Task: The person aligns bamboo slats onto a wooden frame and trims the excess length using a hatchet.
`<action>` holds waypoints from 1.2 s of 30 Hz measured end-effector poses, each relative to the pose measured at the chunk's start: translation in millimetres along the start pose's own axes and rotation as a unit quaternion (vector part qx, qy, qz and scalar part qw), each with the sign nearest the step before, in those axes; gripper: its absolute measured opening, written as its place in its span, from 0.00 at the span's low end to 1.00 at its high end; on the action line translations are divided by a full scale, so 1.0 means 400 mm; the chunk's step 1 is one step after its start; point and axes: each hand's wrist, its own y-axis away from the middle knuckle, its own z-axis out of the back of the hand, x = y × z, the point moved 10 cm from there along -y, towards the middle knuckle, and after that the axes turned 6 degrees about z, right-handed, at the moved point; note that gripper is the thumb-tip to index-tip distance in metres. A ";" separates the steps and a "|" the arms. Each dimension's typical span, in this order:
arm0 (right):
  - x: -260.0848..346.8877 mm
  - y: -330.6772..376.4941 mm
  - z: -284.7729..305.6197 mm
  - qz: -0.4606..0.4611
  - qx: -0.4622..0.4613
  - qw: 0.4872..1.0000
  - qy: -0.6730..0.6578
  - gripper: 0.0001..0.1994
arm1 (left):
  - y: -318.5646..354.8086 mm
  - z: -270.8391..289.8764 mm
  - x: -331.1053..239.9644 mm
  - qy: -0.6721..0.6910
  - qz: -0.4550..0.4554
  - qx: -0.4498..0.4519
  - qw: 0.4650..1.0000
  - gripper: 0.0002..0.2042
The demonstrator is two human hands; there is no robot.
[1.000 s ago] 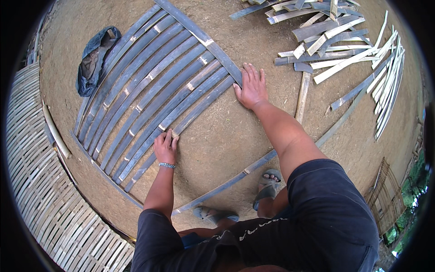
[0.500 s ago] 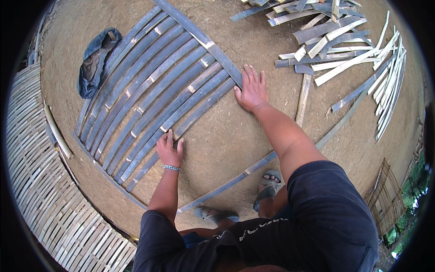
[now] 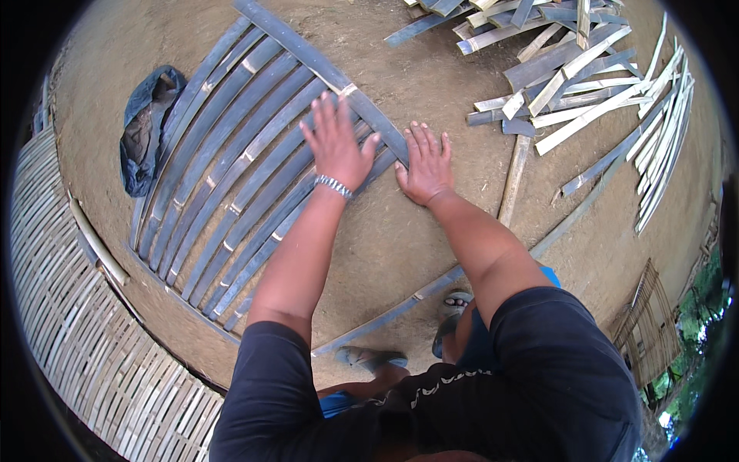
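Head view: risk of skewed slats.
Lying on ground, partly under L hand (open, spread, nothing gripped, unclear if touching); R hand open, empty, at crossbar end. Could prob. lose spacing via uneven push.

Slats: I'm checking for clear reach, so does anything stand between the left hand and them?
Nothing visible does. The left hand is spread over the slats, with no object seen in between; whether it touches them I can't tell. The bag lies off to the left.
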 end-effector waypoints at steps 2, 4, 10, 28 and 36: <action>0.002 -0.004 -0.005 0.013 -0.018 1.000 -0.016 0.38 | -0.073 -0.030 -0.046 -0.041 0.003 0.067 0.997 0.52; -0.003 0.000 -0.002 0.026 -0.054 0.997 -0.043 0.39 | -0.116 -0.067 -0.070 -0.075 0.015 0.132 0.988 0.58; -0.008 0.003 -0.006 0.030 -0.035 0.995 -0.089 0.40 | -0.137 -0.095 -0.074 -0.143 0.044 0.269 0.952 0.70; -0.031 0.001 -0.024 0.010 0.044 0.993 -0.110 0.41 | -0.147 -0.095 -0.099 -0.203 0.066 0.337 0.917 0.72; -0.008 -0.004 0.031 -0.012 0.038 0.990 -0.136 0.42 | -0.140 -0.088 -0.067 -0.153 0.032 0.293 0.943 0.73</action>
